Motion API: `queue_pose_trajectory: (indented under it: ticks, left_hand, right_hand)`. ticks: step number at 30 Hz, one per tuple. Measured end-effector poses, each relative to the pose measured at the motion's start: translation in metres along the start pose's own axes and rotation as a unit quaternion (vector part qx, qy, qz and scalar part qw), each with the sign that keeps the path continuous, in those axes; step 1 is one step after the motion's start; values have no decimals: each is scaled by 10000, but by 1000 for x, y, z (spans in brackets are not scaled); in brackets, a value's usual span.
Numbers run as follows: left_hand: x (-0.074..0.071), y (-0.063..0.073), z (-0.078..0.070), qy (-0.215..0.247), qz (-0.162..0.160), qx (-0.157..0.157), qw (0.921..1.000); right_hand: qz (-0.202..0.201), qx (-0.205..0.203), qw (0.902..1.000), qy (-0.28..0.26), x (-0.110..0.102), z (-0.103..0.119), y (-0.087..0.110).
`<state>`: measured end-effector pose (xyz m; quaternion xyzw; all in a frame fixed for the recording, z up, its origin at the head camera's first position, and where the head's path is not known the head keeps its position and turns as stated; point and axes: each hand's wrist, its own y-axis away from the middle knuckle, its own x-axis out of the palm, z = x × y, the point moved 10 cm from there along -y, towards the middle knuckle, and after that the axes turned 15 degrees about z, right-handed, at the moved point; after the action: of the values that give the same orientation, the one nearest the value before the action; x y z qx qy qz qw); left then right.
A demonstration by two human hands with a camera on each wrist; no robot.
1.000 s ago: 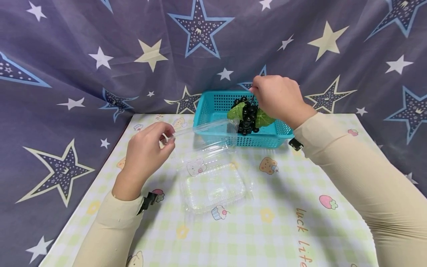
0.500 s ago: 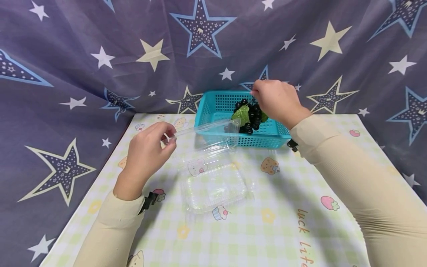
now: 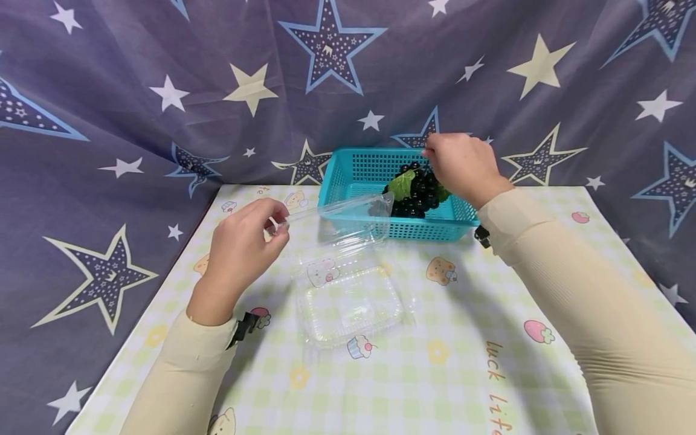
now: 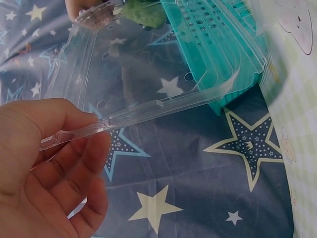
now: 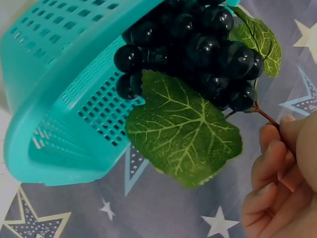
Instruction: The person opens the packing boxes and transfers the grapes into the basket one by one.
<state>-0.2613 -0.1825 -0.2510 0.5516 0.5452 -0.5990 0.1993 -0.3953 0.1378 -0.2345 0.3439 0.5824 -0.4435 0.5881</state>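
Note:
My left hand (image 3: 239,248) pinches the edge of the raised lid (image 3: 356,208) of a clear plastic clamshell box. Its base (image 3: 353,308) lies on the tablecloth with the lid tipped up behind it. In the left wrist view, thumb and fingers (image 4: 94,153) grip the lid's rim. My right hand (image 3: 467,169) holds a bunch of black grapes (image 3: 421,193) by its thin stem, over the teal basket (image 3: 429,231). A green leaf (image 5: 188,129) hangs from the bunch in the right wrist view. The lid covers part of the basket's front left; whether the grapes touch the basket floor I cannot tell.
The perforated basket stands at the back of the table, close to the dark star-patterned cloth (image 3: 250,36). A light green checked tablecloth (image 3: 424,393) with printed pictures covers the table. The clamshell base lies in front of the basket.
My right hand has dropped slightly and shifted right, and the grapes have gone lower and rightward inside the basket. The left hand and lid have stayed nearly still.

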Motion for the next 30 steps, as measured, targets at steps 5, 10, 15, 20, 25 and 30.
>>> queue_pose_trajectory:
  ticks: [5,10,15,20,25,30]
  left_hand:
    - [0,0,0,14,-5,-10,10000]
    - [-1,2,1,-3,-29,-28,10000]
    - [0,1,3,16,25,-72,10000]
    - [1,0,5,37,113,-113,9999]
    - [1,0,5,51,169,-140,9997]
    - [2,-1,6,46,215,-148,9996]
  right_hand:
    - [319,169,9993,6,11,-10,-3]
    - [597,364,9976,5,23,-21,-6]
    - [696,511,9963,3,32,-34,-6]
    - [848,644,9943,-38,42,-46,-3]
    - [924,748,9927,-184,50,-58,0]
    - [980,829,9911,-353,58,-68,6]
